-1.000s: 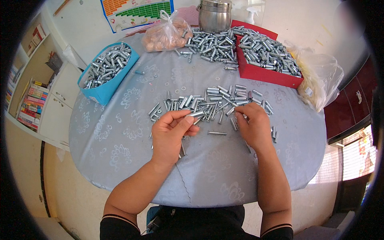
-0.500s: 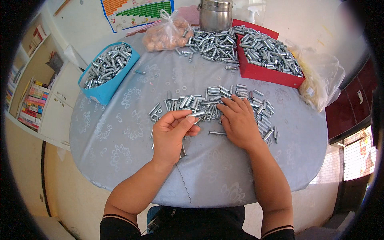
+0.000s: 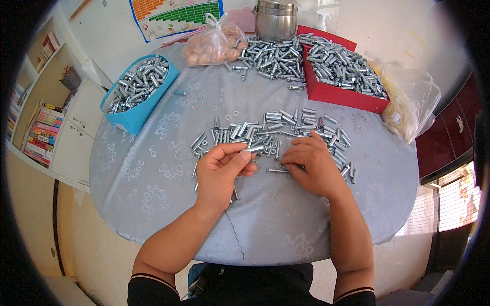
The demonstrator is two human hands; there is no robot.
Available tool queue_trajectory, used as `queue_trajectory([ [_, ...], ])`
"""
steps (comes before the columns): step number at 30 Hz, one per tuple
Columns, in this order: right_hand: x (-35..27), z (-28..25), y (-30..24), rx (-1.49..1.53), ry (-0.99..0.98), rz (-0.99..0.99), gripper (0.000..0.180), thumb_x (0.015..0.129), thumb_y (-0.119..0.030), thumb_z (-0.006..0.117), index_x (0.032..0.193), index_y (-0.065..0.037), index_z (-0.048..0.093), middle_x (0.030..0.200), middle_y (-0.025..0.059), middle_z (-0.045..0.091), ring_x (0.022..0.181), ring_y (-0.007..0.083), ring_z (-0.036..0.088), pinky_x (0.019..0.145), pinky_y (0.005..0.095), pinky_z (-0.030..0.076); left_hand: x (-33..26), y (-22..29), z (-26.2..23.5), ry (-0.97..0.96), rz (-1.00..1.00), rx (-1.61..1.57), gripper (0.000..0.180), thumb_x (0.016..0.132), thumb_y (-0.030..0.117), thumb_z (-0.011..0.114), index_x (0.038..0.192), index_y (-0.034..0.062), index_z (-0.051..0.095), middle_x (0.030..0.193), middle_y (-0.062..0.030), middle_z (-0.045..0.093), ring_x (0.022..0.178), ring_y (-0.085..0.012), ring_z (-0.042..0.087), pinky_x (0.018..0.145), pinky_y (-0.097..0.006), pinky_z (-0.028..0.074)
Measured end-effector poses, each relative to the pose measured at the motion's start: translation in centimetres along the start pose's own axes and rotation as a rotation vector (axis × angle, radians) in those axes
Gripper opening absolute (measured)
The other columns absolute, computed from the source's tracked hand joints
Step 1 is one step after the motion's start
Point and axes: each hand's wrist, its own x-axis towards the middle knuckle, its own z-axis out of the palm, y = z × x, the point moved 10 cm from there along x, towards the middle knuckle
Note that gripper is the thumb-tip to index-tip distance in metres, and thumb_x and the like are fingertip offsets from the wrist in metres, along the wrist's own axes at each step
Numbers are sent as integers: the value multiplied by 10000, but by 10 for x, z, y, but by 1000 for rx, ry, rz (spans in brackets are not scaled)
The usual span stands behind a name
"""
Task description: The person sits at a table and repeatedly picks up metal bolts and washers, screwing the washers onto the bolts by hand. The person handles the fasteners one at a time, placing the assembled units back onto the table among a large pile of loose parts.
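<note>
My left hand (image 3: 222,166) is closed, thumb and fingers pinching a short silver metal sleeve (image 3: 254,149) that points to the right. Beneath and beyond it spreads a loose pile of metal sleeves (image 3: 238,130) and long thin bolts. My right hand (image 3: 311,166) is low over the right part of this pile, fingers curled inward; whatever is under the fingertips is hidden. A single bolt (image 3: 276,170) lies on the cloth between my hands, its far end near my right fingers. Small washers (image 3: 235,113) are scattered beyond the pile.
At the far left stands a blue box (image 3: 133,120) filled with metal anchor pieces. A red box (image 3: 347,98) of similar pieces is at the far right, a heap (image 3: 273,58) beside it. Behind are a knotted bag (image 3: 212,51), a steel pot (image 3: 275,23) and a clear plastic bag (image 3: 413,102).
My right hand has drawn back toward me and slightly right from the pile, its fingers curling in. My left hand stays almost in place with the sleeve.
</note>
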Motion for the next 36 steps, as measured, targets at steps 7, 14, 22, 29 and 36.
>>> queue_trajectory([
  [7,-14,-14,29,541,321,379,213,754,25,691,959,-34,683,878,119,660,814,232,643,746,321,497,-2,-4,8,-56,-45,25,180,893,51,644,1061,-13,635,918,-126,702,734,-162,683,646,-277,570],
  [14,-5,-19,-7,425,245,195,217,774,30,684,985,-13,668,875,112,640,770,220,633,685,309,504,-5,-3,15,-107,0,66,171,896,35,642,1057,-21,640,906,-110,696,743,-155,679,656,-265,570],
  [22,-4,-24,-25,382,281,42,232,787,23,685,1015,-15,659,891,113,645,775,260,643,691,329,517,-8,1,19,-136,44,106,171,897,26,643,1060,-25,646,910,-107,694,750,-150,678,668,-263,570],
  [29,-5,-17,-18,464,193,150,213,785,-2,709,995,-17,671,918,116,674,825,246,661,692,321,517,-9,3,19,-135,59,144,174,892,12,646,1062,-25,652,916,-114,697,749,-151,681,664,-256,568],
  [36,-10,-4,-4,638,176,286,139,844,-68,701,965,-3,680,894,92,675,770,156,639,661,290,502,-9,3,21,-167,43,127,184,885,5,652,1066,-30,650,920,-128,700,761,-160,689,673,-263,577],
])
